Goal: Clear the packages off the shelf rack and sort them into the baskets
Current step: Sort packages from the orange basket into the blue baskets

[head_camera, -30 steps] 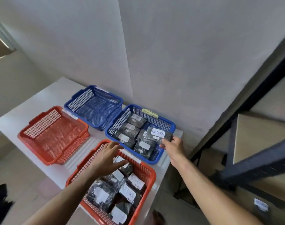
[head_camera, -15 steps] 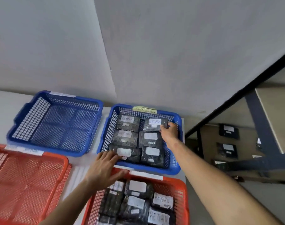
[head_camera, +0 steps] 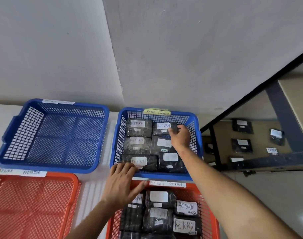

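My right hand (head_camera: pixel 180 138) reaches into the right blue basket (head_camera: pixel 118 135) and pinches a black package (head_camera: pixel 162 129) with a white RETURN label at the basket's back right corner. Several other black labelled packages (head_camera: pixel 138 144) lie flat in that basket. My left hand (head_camera: pixel 121 183) rests flat with straight fingers on the back rim of the near red basket (head_camera: pixel 211 219), which also holds several black RETURN packages (head_camera: pixel 186 208). More black packages (head_camera: pixel 241 145) lie on the shelf rack (head_camera: pixel 278 161) at the right.
An empty blue basket (head_camera: pixel 54 135) stands at the back left and an empty red basket (head_camera: pixel 33 204) at the front left, all on a white table (head_camera: pixel 93 190) against a grey wall. The rack's dark posts (head_camera: pixel 281 118) stand at the right.
My view has swung closer to the baskets. My right hand carried the RETURN package deeper, to the back right corner of the blue basket. My left hand stayed on the red basket's rim.
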